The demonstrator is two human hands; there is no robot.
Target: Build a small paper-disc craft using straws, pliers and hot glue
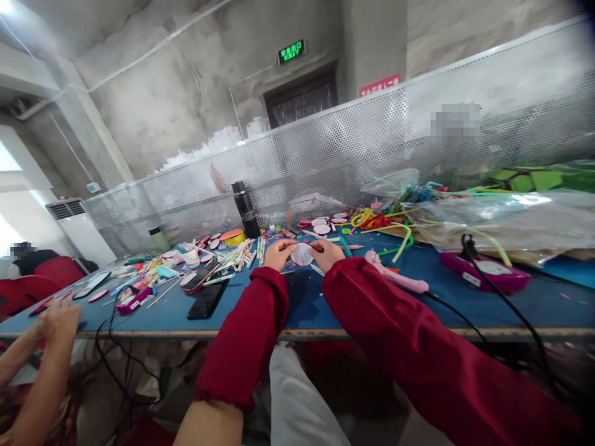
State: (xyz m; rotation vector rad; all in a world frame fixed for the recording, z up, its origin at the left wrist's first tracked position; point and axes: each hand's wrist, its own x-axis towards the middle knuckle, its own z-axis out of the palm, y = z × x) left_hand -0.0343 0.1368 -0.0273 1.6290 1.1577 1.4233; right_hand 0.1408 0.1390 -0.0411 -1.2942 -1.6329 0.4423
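Observation:
Between my two hands, just above the blue table, is a round white disc with a red rim (302, 254). My left hand (277, 254) pinches its left edge, and my right hand (328, 254) pinches the right edge. Both sleeves are dark red. Close to my right hand lies a pink glue gun (400, 277) with a black cord. More red-rimmed white discs (321, 228) lie behind my hands. To the left of my left hand is a bundle of pale sticks (239, 255). What exactly my fingertips press on the disc is too small to tell.
A black phone (207, 301) lies on the blue table (307, 303), left of my arms. A black bottle (246, 209) stands at the back by the perforated metal screen (316, 155). Purple boxes (486, 271) with cords sit on both sides. Another person's hands (60, 317) are at far left.

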